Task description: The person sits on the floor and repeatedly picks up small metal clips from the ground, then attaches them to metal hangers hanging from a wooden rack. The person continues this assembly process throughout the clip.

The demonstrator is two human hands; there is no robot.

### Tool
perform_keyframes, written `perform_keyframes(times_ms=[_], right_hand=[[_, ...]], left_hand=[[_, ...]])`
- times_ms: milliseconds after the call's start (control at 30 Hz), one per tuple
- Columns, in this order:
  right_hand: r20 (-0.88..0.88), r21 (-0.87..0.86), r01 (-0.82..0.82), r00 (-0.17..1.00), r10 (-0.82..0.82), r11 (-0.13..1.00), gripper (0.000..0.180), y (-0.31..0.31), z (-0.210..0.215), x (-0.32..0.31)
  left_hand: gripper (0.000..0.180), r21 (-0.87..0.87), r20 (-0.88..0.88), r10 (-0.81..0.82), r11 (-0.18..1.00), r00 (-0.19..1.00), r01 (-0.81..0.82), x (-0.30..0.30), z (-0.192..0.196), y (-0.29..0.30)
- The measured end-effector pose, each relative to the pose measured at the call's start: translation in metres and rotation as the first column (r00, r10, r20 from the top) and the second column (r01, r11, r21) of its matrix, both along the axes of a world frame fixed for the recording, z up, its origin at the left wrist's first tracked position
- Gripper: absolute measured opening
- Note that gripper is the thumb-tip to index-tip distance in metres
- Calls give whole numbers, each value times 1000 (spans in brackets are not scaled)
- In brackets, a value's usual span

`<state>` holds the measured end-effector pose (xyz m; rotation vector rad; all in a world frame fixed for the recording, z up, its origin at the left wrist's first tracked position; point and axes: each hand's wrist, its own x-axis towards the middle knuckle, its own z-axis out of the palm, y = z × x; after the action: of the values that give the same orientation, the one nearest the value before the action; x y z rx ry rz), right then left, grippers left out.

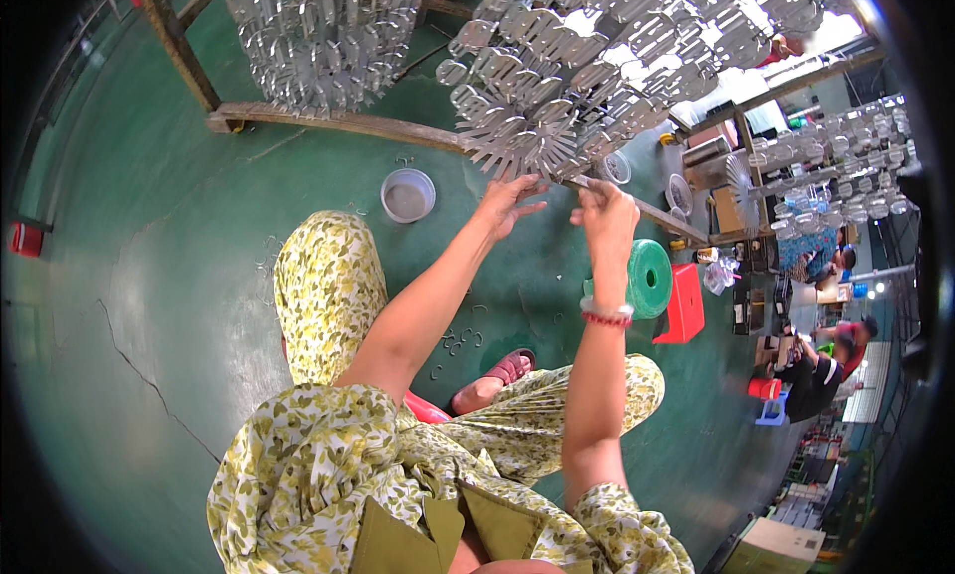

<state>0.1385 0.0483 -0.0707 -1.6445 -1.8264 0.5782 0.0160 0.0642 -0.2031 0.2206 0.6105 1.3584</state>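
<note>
Two bunches of shiny flat metal pieces hang from above; my hands are at the lower end of the larger bunch (587,67). My left hand (509,204) reaches up to its lowest fanned-out pieces (522,154), fingers apart and the upper fingertips against or just below the metal. Close by on the right, my right hand (607,214) has its fingers curled beside the wooden bar (652,216). Whatever its fingertips pinch is too small to make out. A bead bracelet and a pale bangle circle my right wrist.
A second hanging bunch (323,47) is at the upper left. On the green floor stand a white tub (408,195), a green roll-shaped object (649,279) and a red stool (682,303). Small metal hooks (460,341) lie near my sandalled foot (494,380). People sit working at right.
</note>
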Motion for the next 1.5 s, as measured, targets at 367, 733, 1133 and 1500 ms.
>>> perform_keyframes(times_ms=[367,733,1133,1500], right_hand=[[232,380,-25,970,-69,925,26,14,-45,-67],[-86,-153,-51,996,38,987,26,25,-20,-26],[326,402,-101,944,-39,910,21,7,-41,-20],[558,372,-195,828,-50,908,13,0,-19,-12]], left_hand=[[30,53,94,52,997,994,-57,3,-15,11],[29,120,248,-44,993,968,14,-27,-18,1],[38,143,65,-72,988,995,62,-21,-9,-1],[29,-61,-869,-229,929,439,364,-27,48,-30]])
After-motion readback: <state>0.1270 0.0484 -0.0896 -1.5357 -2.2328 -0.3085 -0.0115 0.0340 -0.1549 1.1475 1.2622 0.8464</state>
